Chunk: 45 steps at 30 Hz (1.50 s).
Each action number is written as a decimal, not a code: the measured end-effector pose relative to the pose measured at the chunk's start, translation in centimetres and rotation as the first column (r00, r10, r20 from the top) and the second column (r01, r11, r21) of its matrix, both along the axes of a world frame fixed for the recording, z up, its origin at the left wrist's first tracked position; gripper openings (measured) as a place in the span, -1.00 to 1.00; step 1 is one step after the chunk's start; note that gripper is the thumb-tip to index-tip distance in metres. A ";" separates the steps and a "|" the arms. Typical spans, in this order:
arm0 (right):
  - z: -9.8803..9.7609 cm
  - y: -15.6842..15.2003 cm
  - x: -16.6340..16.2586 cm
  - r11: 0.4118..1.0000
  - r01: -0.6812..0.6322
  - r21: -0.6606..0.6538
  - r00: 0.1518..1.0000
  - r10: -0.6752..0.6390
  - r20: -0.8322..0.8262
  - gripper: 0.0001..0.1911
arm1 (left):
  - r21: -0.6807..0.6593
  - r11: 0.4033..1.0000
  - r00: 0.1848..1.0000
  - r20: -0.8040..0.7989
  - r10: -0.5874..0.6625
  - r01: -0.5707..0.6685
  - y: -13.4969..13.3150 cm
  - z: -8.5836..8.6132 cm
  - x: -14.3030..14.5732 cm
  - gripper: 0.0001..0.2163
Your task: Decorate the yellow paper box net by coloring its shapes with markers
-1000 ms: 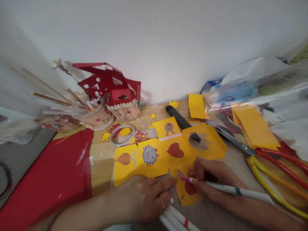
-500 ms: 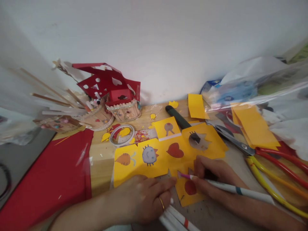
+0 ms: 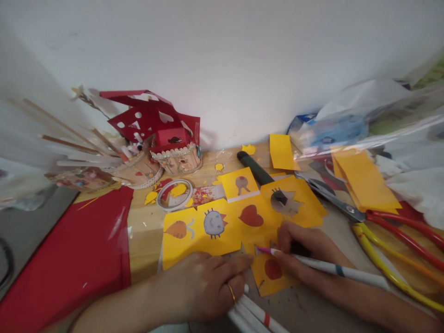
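Observation:
My right hand (image 3: 305, 256) grips a white felt-tip pen (image 3: 357, 275) with a pink-purple tip. That tip touches the edge of a pointed cut-out in a yellow card (image 3: 268, 289), which also has a red-filled round hole. My left hand (image 3: 215, 282), wearing a ring, lies at this card's left side with its index fingertip on or near the edge. Several white markers (image 3: 255, 312), one with a red-orange band, stick out from under its curled fingers. Just beyond lie yellow cards with a carrot shape (image 3: 176, 229), a smiling blue-outlined face (image 3: 214, 224) and a red heart (image 3: 251, 216).
Large scissors (image 3: 350, 212) with red and yellow handles lie at right, near folded yellow paper (image 3: 366, 180). A tape roll (image 3: 160, 203), a dark green-handled tool (image 3: 255, 166), decorated stick-sided containers (image 3: 180, 159) and red card (image 3: 79, 249) occupy the back and left. Plastic bags (image 3: 340, 129) fill the right.
The whole view has shifted very slightly. Both hands keep nearly the same place on the card, and the pen tip stays at the pointed cut-out.

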State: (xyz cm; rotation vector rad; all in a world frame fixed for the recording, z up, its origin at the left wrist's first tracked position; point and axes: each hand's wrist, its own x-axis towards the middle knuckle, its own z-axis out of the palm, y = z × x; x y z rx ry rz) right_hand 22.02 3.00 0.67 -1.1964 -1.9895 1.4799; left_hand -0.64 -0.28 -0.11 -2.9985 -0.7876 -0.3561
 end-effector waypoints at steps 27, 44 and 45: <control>-0.3 0.1 0.3 1.000 -0.007 0.009 1.000 0.007 0.001 -0.75 | 0.027 1.000 1.000 0.024 0.004 -0.005 0.1 0.2 0.2 -0.69; 0.4 0.1 -0.3 1.000 0.026 -0.009 0.999 -0.025 0.030 -0.73 | 0.042 0.999 1.000 0.026 0.004 -0.005 0.1 0.2 0.1 -0.69; 0.4 0.0 -0.2 1.000 0.025 -0.016 0.999 -0.024 0.031 -0.73 | 0.039 0.999 1.000 0.021 0.007 -0.008 0.1 0.2 0.1 -0.69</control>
